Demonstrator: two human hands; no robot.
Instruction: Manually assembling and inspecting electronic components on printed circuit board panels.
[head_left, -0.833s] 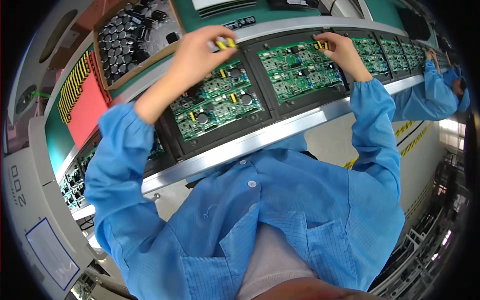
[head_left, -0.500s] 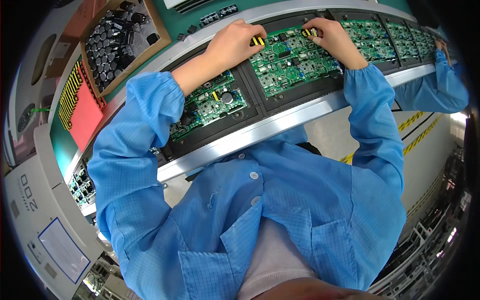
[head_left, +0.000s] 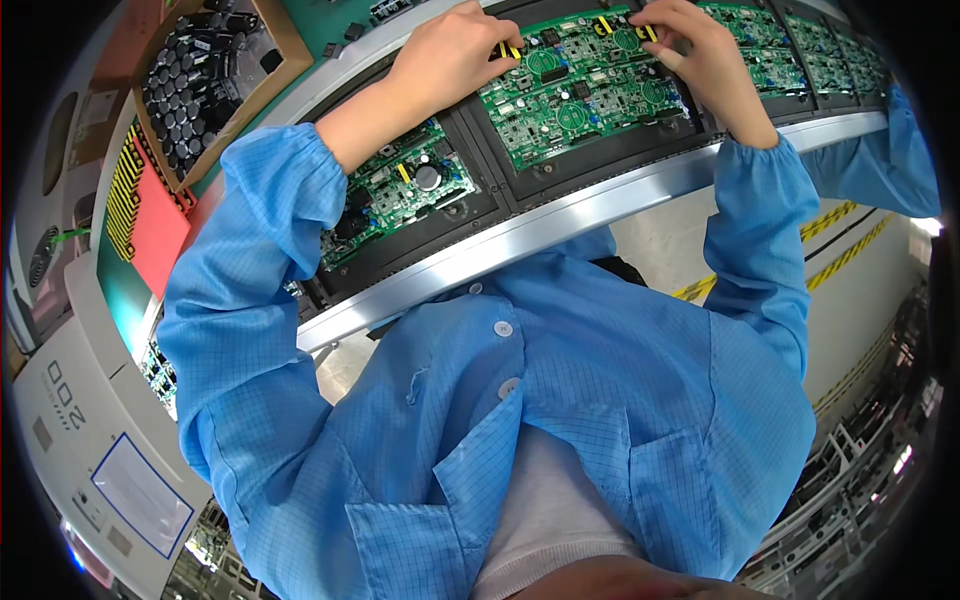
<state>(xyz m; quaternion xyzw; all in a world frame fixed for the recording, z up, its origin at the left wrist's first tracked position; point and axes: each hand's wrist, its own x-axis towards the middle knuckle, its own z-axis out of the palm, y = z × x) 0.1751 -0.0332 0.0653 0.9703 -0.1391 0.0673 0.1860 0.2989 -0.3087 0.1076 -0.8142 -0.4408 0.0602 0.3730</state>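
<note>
My left hand [head_left: 452,58] pinches a small black-and-yellow transformer [head_left: 507,50] above the top left corner of a green circuit board [head_left: 540,130] in a black carrier frame. At that board's top right, my right hand [head_left: 700,50] has thumb and fingertips around another black-and-yellow transformer [head_left: 648,33]. Just left of those fingers, a similar yellow-marked part [head_left: 603,26] sits on the board. Below my left forearm is a second board [head_left: 400,190], with a round capacitor [head_left: 428,178] and a yellow-marked part on it.
At upper left a cardboard box [head_left: 290,45] holds many black cylindrical capacitors [head_left: 185,110]. A red sheet [head_left: 160,240] lies below it. The silver rail [head_left: 560,205] runs along my side. More boards [head_left: 750,50] continue rightward, where another person's blue sleeve [head_left: 880,165] reaches in. A white machine [head_left: 90,400] stands at left.
My right hand has shifted right along the board's far edge, leaving a yellow-marked part uncovered on the board. My left hand stays near the same corner. The whole view has shifted slightly.
</note>
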